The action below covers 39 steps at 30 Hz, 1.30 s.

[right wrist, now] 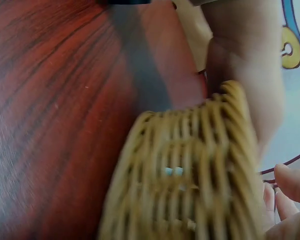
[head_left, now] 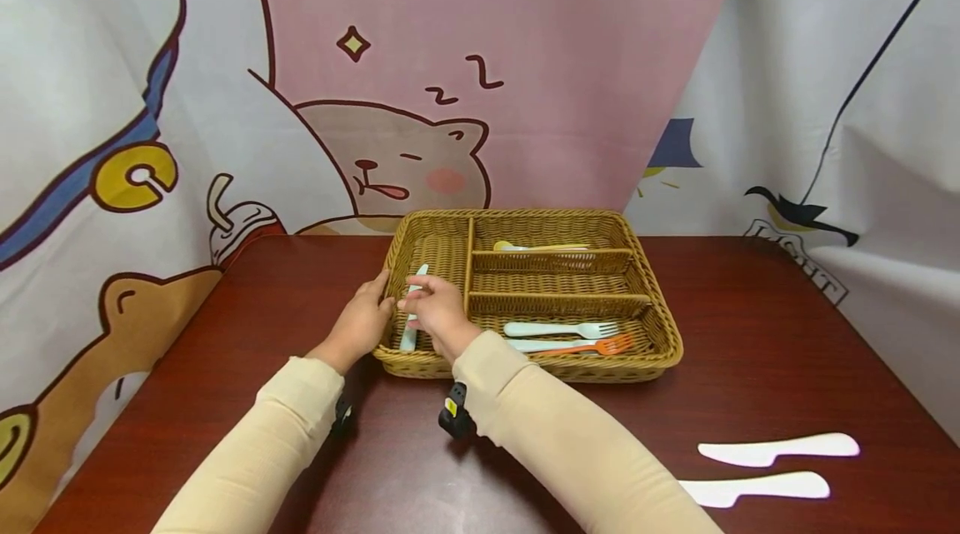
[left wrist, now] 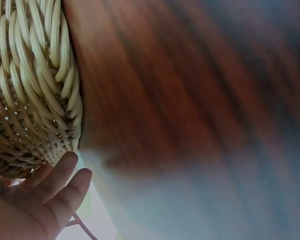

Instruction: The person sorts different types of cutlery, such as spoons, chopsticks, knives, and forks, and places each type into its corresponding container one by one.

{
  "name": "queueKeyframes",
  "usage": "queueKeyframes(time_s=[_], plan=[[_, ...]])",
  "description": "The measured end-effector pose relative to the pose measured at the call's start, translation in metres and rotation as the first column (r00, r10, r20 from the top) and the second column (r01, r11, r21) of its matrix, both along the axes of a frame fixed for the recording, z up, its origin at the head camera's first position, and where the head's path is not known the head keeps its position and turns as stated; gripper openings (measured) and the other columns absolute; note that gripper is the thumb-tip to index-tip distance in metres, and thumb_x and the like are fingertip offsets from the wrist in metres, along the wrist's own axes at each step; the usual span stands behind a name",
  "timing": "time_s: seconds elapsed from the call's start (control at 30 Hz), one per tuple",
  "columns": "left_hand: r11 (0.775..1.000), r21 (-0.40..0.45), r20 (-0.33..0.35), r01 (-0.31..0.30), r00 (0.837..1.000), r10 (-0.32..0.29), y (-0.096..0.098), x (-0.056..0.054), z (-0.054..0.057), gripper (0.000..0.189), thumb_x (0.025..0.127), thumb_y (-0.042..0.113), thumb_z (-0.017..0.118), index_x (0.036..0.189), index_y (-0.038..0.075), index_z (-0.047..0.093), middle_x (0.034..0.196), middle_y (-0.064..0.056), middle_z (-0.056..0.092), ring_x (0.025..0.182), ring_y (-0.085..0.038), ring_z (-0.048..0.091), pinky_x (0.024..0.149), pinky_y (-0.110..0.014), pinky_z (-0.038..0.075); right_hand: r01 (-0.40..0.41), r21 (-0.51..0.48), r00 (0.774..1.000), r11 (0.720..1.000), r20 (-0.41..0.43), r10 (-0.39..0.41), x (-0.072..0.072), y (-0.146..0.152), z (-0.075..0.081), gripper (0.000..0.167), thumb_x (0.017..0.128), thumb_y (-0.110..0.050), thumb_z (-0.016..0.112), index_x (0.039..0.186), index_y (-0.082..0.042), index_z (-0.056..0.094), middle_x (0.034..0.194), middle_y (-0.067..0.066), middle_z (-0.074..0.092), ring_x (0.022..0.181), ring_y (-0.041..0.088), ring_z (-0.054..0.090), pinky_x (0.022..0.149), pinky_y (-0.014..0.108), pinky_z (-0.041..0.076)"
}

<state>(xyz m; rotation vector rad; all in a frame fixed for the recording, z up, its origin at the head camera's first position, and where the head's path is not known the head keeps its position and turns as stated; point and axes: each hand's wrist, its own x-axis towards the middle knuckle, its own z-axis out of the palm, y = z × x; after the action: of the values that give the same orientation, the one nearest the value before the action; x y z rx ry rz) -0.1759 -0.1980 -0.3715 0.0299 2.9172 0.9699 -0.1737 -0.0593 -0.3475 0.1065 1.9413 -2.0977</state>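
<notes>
A tan wicker cutlery basket (head_left: 528, 371) stands on the table. My left hand (head_left: 358, 321) rests at its left rim, thumb over the edge. In the left wrist view the fingers (left wrist: 65, 182) look extended beside the woven wall. My right hand (head_left: 442, 313) reaches over the front wall into the left compartment. Its spread, slightly bent fingers overlap a pale knife (head_left: 408, 340) that lies lengthwise there, the middle partly hidden by them. In the right wrist view the fingers (right wrist: 287, 200) stand apart beyond the blurred wicker wall, and no knife shows between them.
Pale and orange forks (head_left: 615, 343) lie in the front right compartment, a yellow-ended utensil (head_left: 543, 247) in the back one. Wicker dividers (head_left: 558, 297) separate the sections. Two white knives (head_left: 780, 487) lie on the dark red table (head_left: 750, 334) at front right. A printed curtain (head_left: 570, 84) hangs behind.
</notes>
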Motion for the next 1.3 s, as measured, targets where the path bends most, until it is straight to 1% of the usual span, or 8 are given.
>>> queueKeyframes(time_s=[0.17, 0.4, 0.47, 0.6, 0.83, 1.07, 1.17, 1.3], plan=[[1.0, -0.01, -0.008, 0.009, 1.0, -0.009, -0.001, 0.001, 0.001, 0.057, 0.104, 0.018, 0.039, 0.154, 0.0, 0.016, 0.151, -0.028, 0.028, 0.138, -0.042, 0.03, 0.111, -0.055, 0.028, -0.034, 0.026, 0.997, 0.999, -0.075, 0.036, 0.005, 0.008, 0.016, 0.038, 0.088, 0.005, 0.065, 0.125, -0.002, 0.063, 0.091, 0.005, 0.059, 0.092, 0.027, 0.065, 0.083, 0.045, 0.056], [1.0, -0.009, -0.008, 0.009, 1.0, -0.009, -0.001, 0.002, 0.001, 0.057, 0.104, 0.017, 0.038, 0.154, 0.0, 0.016, 0.151, -0.028, 0.027, 0.138, -0.042, 0.03, 0.112, -0.054, 0.027, -0.075, 0.083, 0.978, 0.994, -0.186, 0.089, 0.009, 0.024, 0.034, 0.039, 0.087, 0.005, 0.066, 0.125, -0.003, 0.063, 0.098, 0.01, 0.062, 0.085, 0.019, 0.064, 0.071, 0.031, 0.057], [1.0, -0.004, -0.006, 0.005, 1.0, -0.005, -0.001, 0.002, 0.001, 0.057, 0.104, 0.018, 0.038, 0.154, 0.0, 0.017, 0.151, -0.028, 0.027, 0.139, -0.041, 0.03, 0.112, -0.054, 0.026, -0.087, 0.106, 0.968, 0.991, -0.226, 0.109, 0.009, 0.029, 0.038, 0.04, 0.086, 0.005, 0.067, 0.125, -0.002, 0.063, 0.101, 0.013, 0.063, 0.085, 0.019, 0.063, 0.071, 0.03, 0.057], [1.0, 0.0, -0.006, 0.007, 1.0, -0.007, 0.0, 0.002, 0.0, 0.057, 0.104, 0.017, 0.039, 0.154, 0.0, 0.017, 0.151, -0.028, 0.027, 0.139, -0.041, 0.029, 0.112, -0.053, 0.026, -0.105, 0.185, 0.938, 0.977, -0.308, 0.159, 0.01, 0.042, 0.05, 0.042, 0.085, 0.003, 0.069, 0.126, -0.004, 0.063, 0.107, 0.016, 0.064, 0.09, 0.02, 0.063, 0.074, 0.032, 0.057], [1.0, 0.011, 0.024, 0.011, 1.0, -0.011, 0.0, 0.001, 0.001, 0.058, 0.105, 0.018, 0.037, 0.155, 0.003, 0.012, 0.154, -0.026, 0.022, 0.14, -0.042, 0.026, 0.112, -0.055, 0.026, -0.056, 0.38, 0.859, 0.923, -0.453, 0.238, 0.014, 0.071, 0.072, 0.039, 0.087, -0.007, 0.072, 0.125, -0.01, 0.064, 0.108, 0.01, 0.068, 0.1, 0.022, 0.064, 0.082, 0.03, 0.054], [1.0, 0.0, -0.008, 0.021, 1.0, -0.021, 0.0, 0.001, -0.001, 0.057, 0.105, 0.017, 0.036, 0.154, -0.001, 0.014, 0.152, -0.028, 0.026, 0.14, -0.041, 0.027, 0.113, -0.053, 0.025, -0.08, 0.419, 0.789, 0.905, -0.527, 0.314, 0.023, 0.101, 0.086, 0.041, 0.088, -0.007, 0.071, 0.128, -0.01, 0.062, 0.109, 0.008, 0.066, 0.103, 0.02, 0.063, 0.079, 0.03, 0.055], [1.0, 0.001, -0.009, 0.023, 1.0, -0.023, 0.0, 0.001, 0.0, 0.057, 0.105, 0.017, 0.036, 0.154, -0.001, 0.014, 0.152, -0.028, 0.026, 0.14, -0.041, 0.027, 0.113, -0.053, 0.025, -0.077, 0.441, 0.77, 0.894, -0.543, 0.334, 0.028, 0.113, 0.088, 0.041, 0.088, -0.008, 0.071, 0.128, -0.01, 0.062, 0.11, 0.007, 0.067, 0.104, 0.019, 0.063, 0.085, 0.035, 0.054], [1.0, 0.002, -0.014, 0.024, 1.0, -0.024, 0.0, 0.001, 0.0, 0.057, 0.104, 0.017, 0.036, 0.154, -0.001, 0.015, 0.151, -0.029, 0.026, 0.139, -0.042, 0.027, 0.113, -0.053, 0.025, -0.051, 0.472, 0.761, 0.88, -0.552, 0.34, 0.032, 0.128, 0.09, 0.04, 0.088, -0.011, 0.072, 0.127, -0.012, 0.064, 0.109, 0.004, 0.068, 0.104, 0.017, 0.064, 0.088, 0.039, 0.052]])
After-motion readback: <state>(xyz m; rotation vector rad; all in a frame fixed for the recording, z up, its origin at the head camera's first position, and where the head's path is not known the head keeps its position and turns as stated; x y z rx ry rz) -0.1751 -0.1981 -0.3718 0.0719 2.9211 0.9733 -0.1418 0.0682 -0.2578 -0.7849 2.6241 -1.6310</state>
